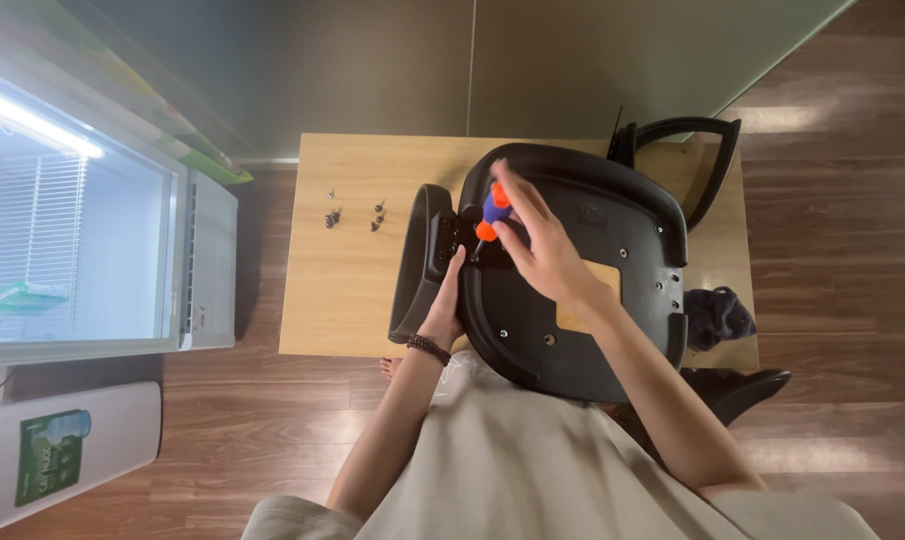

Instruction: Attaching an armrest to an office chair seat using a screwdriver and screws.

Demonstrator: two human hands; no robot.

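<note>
A black plastic chair seat (612,240) lies upside down on a light wooden table (342,290). My right hand (537,245) holds an orange and purple screwdriver (492,210) upright over the seat's left edge, tip down. My left hand (444,310), with a bead bracelet at the wrist, grips the black armrest (417,260) where it meets the seat. A second armrest (697,150) sticks out at the seat's far right.
Several small dark screws (354,212) lie loose on the table's left part. A dark cloth (717,315) sits at the table's right edge. A white chest freezer with a glass lid (92,230) stands to the left, and a white appliance (62,450) rests on the wooden floor.
</note>
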